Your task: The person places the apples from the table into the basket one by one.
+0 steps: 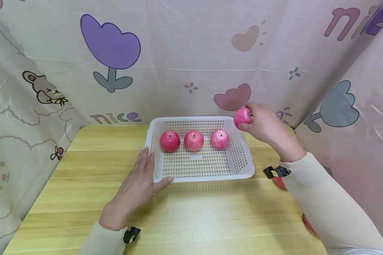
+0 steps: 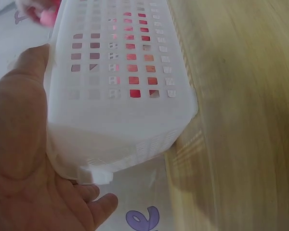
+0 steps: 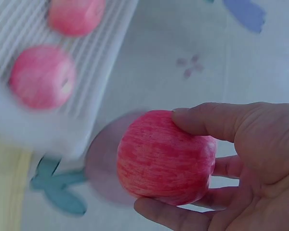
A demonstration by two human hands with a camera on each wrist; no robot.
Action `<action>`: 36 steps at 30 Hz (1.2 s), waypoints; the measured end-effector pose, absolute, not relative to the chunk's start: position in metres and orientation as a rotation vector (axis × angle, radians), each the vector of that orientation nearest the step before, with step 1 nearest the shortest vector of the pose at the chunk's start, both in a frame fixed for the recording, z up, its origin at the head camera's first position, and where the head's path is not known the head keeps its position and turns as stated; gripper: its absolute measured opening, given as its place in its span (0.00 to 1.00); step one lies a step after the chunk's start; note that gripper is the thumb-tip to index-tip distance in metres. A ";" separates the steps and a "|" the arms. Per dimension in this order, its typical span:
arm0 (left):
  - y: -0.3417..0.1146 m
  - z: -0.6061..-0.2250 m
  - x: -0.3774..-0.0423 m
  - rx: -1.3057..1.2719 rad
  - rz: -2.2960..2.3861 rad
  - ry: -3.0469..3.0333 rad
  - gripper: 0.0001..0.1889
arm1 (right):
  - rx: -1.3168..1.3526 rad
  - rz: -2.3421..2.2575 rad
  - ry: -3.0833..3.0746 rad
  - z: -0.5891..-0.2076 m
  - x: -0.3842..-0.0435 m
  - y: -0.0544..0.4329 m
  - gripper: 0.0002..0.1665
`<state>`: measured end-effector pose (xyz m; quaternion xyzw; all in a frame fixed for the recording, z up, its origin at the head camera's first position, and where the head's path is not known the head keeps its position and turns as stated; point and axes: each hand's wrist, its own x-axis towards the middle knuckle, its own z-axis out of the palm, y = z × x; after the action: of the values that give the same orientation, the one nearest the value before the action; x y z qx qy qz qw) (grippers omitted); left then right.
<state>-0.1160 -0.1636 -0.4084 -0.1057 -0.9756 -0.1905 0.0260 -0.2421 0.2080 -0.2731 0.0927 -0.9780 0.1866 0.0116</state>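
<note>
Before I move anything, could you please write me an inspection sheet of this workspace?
Surface: wood-grain tabletop, light yellowish.
Job's things: white perforated plastic basket, upright, with three red apples in a row inside; a fourth apple is held up near its far right corner.
Clutter: two red rounded objects, mostly hidden by the right sleeve; probably apples.
Left hand: rests against the basket's left end, thumb at the near rim.
Right hand: grips the fourth apple between thumb and fingers.
Cables: nothing seen.
Surroundings: pale fabric curtain printed with tulips, hearts and "nice".
</note>
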 end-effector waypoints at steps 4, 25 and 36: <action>-0.165 -0.407 -0.116 -0.330 -0.586 -3.013 0.63 | 0.403 0.616 -3.019 -0.268 -0.239 0.178 0.42; -0.164 -0.410 -0.116 -0.313 -0.598 -3.012 0.63 | 1.020 0.438 -3.124 -0.321 -0.251 0.072 0.43; -0.165 -0.410 -0.116 -0.331 -0.590 -3.006 0.63 | 1.252 0.256 -3.144 -0.343 -0.256 0.052 0.44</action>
<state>-0.1157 -0.1646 -0.4096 -0.1075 -0.9752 -0.1913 0.0301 -0.2556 0.0516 -0.3426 0.3660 -0.9191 0.0747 -0.1257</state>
